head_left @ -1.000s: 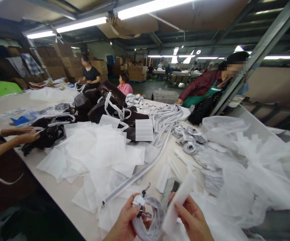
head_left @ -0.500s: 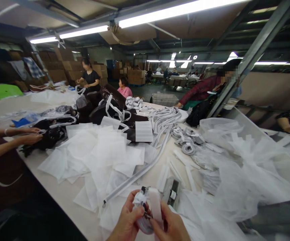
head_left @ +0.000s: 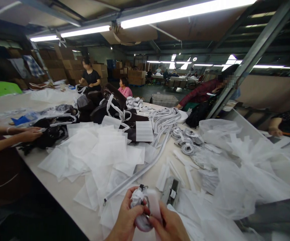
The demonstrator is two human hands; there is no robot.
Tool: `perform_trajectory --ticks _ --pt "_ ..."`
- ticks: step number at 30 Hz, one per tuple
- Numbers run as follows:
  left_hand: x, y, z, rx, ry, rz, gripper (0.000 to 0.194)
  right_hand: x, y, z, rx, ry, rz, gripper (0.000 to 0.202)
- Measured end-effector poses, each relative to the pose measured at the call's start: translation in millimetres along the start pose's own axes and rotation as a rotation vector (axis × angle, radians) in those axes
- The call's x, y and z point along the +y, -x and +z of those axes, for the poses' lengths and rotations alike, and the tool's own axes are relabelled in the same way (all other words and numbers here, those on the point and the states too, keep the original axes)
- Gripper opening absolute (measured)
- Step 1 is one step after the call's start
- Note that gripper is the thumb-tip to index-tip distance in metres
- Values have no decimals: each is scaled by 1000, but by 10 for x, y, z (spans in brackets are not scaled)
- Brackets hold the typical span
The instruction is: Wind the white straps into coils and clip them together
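Shifted left since one second ago: right hand (head_left: 171,219), with a short, flat strip of white foam (head_left: 154,202), from slanting out on the right to nearly upright at the side of a coil of grey-white strap (head_left: 143,223). Located low in view, before the cream tabletop (head_left: 64,194): the coil. Found on it: left hand (head_left: 126,214), fingers curled narrowly around, thumb across the front. Found on the strip: right fingers, closed, thumb tip at the coil. Noted just beyond: a boxy grey device with a dark inner part (head_left: 170,192). Recorded farther left: spread white rectangular foam sheets (head_left: 102,144); beside them, a long grey-white band (head_left: 134,180).
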State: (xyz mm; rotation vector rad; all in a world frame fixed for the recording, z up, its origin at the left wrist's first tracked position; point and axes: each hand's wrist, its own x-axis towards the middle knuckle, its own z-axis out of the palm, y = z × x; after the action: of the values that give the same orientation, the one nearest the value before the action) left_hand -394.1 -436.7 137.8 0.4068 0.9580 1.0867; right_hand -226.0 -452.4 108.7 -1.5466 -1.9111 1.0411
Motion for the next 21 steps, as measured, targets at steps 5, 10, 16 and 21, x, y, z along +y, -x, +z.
perform_trajectory --ticks 5,10,16,21 --pt "50 0 -52 -10 83 -20 55 -40 113 -162 28 -460 127 50" --pt "22 -8 -123 -24 175 -78 52 -75 168 -214 -28 -702 221 56" --pt "0 -9 -146 -32 166 -106 48 -92 177 -284 -22 -576 225 69" --pt "2 -6 -153 -34 144 -99 53 -63 221 -456 -70 -357 93 38"
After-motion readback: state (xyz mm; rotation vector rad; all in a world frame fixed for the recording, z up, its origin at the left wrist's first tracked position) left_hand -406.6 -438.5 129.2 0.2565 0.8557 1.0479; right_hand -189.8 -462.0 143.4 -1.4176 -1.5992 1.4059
